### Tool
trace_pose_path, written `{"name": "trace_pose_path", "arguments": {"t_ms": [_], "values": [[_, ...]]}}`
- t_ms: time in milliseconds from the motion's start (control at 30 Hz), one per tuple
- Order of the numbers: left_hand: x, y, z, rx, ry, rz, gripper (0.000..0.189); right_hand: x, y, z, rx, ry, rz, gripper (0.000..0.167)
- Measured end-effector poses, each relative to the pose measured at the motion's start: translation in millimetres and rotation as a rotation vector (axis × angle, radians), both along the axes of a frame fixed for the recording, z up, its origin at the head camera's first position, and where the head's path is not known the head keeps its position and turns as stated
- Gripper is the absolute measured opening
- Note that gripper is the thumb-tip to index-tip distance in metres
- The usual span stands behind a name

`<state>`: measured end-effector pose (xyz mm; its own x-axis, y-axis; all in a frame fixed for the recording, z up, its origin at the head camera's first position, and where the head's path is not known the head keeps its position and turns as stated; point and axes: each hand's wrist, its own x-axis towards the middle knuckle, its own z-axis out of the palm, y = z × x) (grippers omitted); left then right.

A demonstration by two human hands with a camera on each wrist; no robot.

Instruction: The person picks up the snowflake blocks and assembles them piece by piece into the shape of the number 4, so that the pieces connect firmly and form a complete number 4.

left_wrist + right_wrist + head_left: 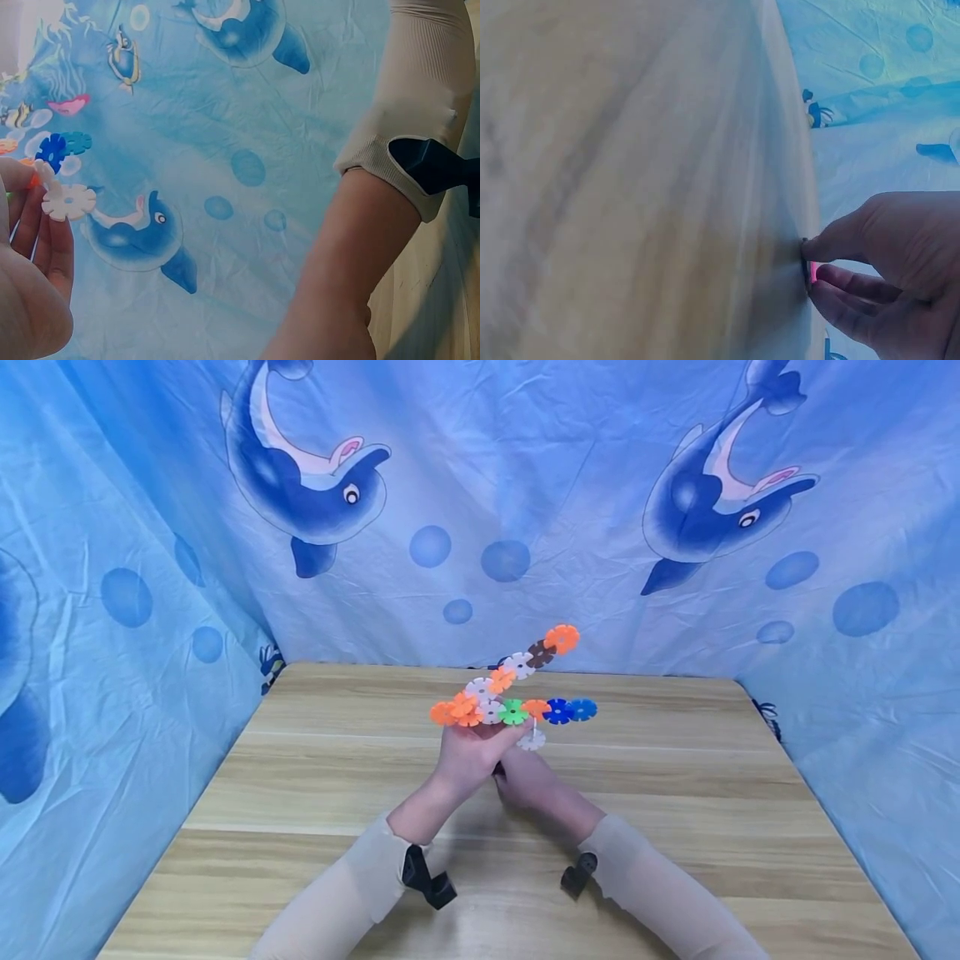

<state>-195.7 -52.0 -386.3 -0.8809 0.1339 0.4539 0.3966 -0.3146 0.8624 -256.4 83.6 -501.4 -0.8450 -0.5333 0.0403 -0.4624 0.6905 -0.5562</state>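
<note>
My left hand (468, 756) holds a branching chain of plastic snowflake discs (513, 712) above the table. One branch runs right through green, orange and blue discs; another rises to a brown disc (541, 653) and an orange disc (562, 639). A white disc (69, 200) hangs crosswise below the chain, near the left fingers in the left wrist view. My right hand (531, 779) is just below and right of the left one. In the right wrist view its thumb and fingers pinch a thin dark piece (806, 262), with a bit of pink beside it. The rest of that piece is hidden.
Below the hands lies a wood-grain table (300, 785). A blue curtain (570, 510) printed with dolphins and bubbles stands behind it and along both sides. Black brackets (429, 878) sit on both sleeved wrists.
</note>
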Motion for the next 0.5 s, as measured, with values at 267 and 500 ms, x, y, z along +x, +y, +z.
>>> {"name": "trace_pose_path", "arguments": {"t_ms": [267,500], "values": [[0.4,-1.3,0.3,-0.032,0.039,0.002,0.059,-8.2,13,1.7,-0.056,-0.038,0.016,0.042],[1.5,-2.1,1.1,-0.028,0.014,0.010,0.057,-14.4,32,6.0,-0.045,-0.085,-0.057,0.016]]}}
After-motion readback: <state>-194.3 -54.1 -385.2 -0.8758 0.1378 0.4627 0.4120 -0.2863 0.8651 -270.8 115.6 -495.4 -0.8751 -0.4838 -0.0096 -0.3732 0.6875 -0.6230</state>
